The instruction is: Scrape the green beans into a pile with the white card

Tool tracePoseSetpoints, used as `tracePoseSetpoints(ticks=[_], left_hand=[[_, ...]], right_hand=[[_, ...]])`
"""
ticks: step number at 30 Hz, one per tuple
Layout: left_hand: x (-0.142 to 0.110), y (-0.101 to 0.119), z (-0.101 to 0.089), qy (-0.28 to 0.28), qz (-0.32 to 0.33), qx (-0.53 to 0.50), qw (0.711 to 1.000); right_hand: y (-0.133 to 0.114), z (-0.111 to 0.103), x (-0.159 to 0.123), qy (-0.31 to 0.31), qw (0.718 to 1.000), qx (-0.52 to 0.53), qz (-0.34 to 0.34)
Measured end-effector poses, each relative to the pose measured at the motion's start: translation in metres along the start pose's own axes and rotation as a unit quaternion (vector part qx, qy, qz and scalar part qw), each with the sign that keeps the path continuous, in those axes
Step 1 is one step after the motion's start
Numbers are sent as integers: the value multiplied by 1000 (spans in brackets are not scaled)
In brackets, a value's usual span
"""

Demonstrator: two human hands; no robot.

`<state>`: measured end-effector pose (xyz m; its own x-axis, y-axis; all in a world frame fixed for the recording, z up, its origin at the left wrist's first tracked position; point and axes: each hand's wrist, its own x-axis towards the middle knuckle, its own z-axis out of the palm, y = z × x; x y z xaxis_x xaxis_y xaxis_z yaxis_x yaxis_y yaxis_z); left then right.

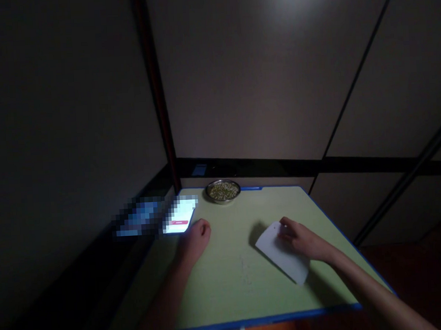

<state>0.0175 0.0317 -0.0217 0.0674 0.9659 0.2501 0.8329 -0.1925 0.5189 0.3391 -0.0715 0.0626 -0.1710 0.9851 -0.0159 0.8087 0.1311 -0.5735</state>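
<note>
The panelled wall [246, 85] stands behind your table [229, 268], which has a pale green top and a blue edge. The white sheet [275, 251] is on your right, above the front half of the tabletop; it is tilted, and its shadow falls on the surface. The lit phone [181, 216], partly masked by pixelation, is at the left edge of the table. The round metal bowl [223, 201] rests at the far edge, left of centre, and contains small green and pale pieces [224, 189]. Your right hand [300, 239] is partly closed, thumb and fingers gripping the white sheet near its upper right edge. Your left hand [200, 235] is just beside the phone, fingers curled nearly closed; you cannot tell from this view whether it contains anything.
</note>
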Motion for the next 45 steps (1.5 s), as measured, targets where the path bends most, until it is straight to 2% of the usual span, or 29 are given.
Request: tracePoseSetpoints(ticks=[5, 10, 13, 18, 27, 31, 38, 45], left_hand=[[0, -3, 3, 23, 3, -32, 999], [-4, 1, 1, 40, -13, -71, 997], [-7, 3, -5, 52, -16, -88, 995], [-10, 5, -20, 70, 1, -102, 992], [-28, 3, -62, 169, 17, -146, 975], [-37, 7, -76, 182, 20, -156, 971], [-48, 11, -85, 184, 14, -155, 971], [-52, 5, -87, 177, 13, -157, 971]], right_hand=[[32, 25, -14, 10, 997, 56, 52], [46, 57, -27, 94, 989, 62, 92], [34, 72, -23, 117, 986, 62, 103], [1, 90, -7, 113, 986, 48, 112], [-40, 105, 19, 97, 987, 21, 126], [-53, 111, 27, 87, 989, 20, 117], [-73, 118, 35, 72, 992, 25, 100], [-70, 115, 43, 70, 993, 34, 89]])
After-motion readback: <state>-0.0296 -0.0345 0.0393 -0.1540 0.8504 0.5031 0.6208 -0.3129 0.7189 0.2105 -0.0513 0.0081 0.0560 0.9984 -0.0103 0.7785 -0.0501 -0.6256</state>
